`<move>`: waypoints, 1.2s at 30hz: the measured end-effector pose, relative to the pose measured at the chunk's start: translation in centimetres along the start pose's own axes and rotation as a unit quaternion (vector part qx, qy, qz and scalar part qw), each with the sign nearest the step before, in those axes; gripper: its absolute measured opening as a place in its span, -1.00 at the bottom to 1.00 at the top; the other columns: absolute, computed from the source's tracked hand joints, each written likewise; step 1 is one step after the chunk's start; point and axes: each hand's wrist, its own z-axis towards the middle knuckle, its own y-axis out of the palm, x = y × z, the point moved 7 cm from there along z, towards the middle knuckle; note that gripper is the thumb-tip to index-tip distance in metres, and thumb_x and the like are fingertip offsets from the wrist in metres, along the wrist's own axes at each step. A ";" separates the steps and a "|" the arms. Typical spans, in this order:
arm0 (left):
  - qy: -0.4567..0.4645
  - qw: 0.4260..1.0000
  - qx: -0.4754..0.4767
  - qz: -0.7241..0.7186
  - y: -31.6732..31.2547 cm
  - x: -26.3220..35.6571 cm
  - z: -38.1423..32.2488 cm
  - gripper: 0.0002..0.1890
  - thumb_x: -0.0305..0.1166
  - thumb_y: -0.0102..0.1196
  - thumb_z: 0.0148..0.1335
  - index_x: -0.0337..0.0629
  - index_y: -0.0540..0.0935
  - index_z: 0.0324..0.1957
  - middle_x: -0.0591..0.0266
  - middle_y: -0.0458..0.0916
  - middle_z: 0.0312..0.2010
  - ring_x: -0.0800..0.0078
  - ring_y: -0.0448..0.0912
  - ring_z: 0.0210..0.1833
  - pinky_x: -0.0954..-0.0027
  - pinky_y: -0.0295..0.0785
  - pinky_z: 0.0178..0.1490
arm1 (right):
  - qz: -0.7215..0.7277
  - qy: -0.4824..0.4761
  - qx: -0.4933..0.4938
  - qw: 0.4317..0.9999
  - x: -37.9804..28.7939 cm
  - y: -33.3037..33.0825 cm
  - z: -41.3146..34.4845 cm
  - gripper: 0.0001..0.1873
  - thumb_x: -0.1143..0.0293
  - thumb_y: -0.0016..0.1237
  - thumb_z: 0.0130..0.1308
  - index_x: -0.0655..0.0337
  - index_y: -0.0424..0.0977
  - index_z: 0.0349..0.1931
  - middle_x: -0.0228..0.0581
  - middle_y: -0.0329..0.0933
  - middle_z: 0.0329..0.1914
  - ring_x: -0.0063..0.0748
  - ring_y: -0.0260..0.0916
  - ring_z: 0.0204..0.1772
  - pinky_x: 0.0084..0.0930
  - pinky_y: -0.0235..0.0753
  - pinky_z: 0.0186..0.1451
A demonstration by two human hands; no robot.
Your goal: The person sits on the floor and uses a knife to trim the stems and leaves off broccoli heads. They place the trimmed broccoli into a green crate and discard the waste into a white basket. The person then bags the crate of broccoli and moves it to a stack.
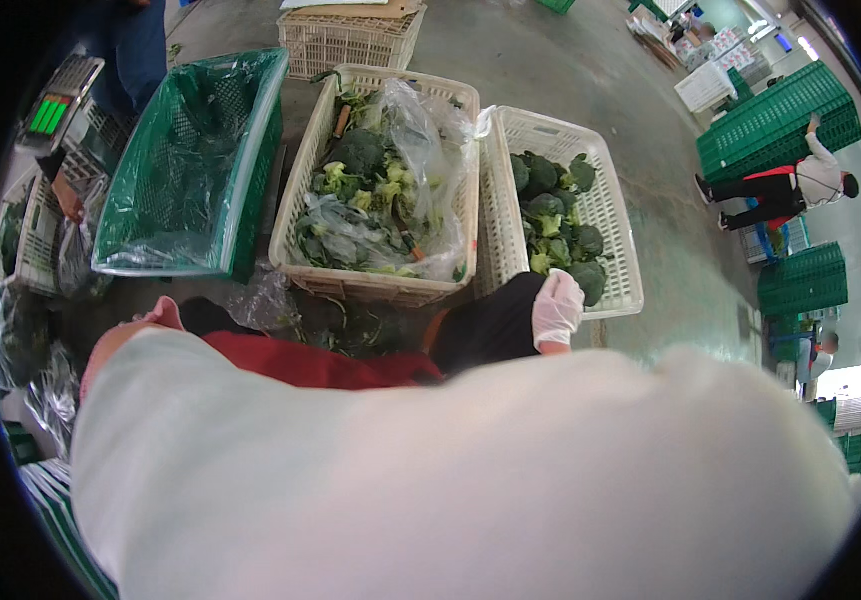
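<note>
My right hand, in a thin whitish glove, is by my dark-clad knee at the near rim of a white plastic crate. Its fingers look curled; whether they hold anything is hidden. Several broccoli heads fill the left part of that crate. My left hand is out of view, beyond a pink sleeve edge. Before me stands a cream crate with broccoli trimmings and crumpled clear plastic film. A knife with an orange-brown handle lies among the trimmings. Another brown handle shows farther back.
A green crate lined with clear plastic stands left. Beside it are a scale with a green-lit display and a co-worker's hand at a plastic bag. An upturned-looking crate bears cardboard. Another person is by stacked green crates.
</note>
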 end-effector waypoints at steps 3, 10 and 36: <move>-0.003 1.000 -0.008 0.027 0.2 4.5 0.2 -0.55 -0.35 0.00 0.39 -0.29 0.51 0.28 0.12 0.60 -0.34 0.22 0.57 -0.37 0.17 0.48 -0.28 | -0.002 0.004 -0.020 1.000 0.3 0.9 0.5 -0.74 0.19 -0.13 0.53 0.13 0.57 -0.09 -0.03 0.63 -0.10 0.10 0.53 0.02 0.00 0.51 0.08; -0.004 0.999 -0.010 0.047 0.9 10.7 -0.9 -0.54 -0.35 -0.03 0.41 -0.26 0.50 0.31 0.16 0.59 -0.37 0.26 0.56 -0.40 0.19 0.46 -0.32 | -0.032 -0.022 -0.009 0.999 -1.7 -0.1 0.3 -0.70 0.18 -0.16 0.53 0.14 0.56 -0.27 0.01 0.63 -0.23 0.16 0.58 -0.07 0.04 0.57 -0.02; -0.619 0.713 -0.329 -0.015 17.2 -10.5 -43.6 -0.57 -0.20 0.07 0.37 -0.22 0.50 0.18 -0.01 0.68 -0.32 -0.01 0.68 -0.26 0.00 0.59 -0.19 | 0.123 -0.081 -0.402 0.904 -19.2 22.9 -0.3 -0.71 0.22 0.03 0.38 0.22 0.60 -0.07 0.11 0.65 -0.01 0.15 0.55 0.15 -0.09 0.50 0.22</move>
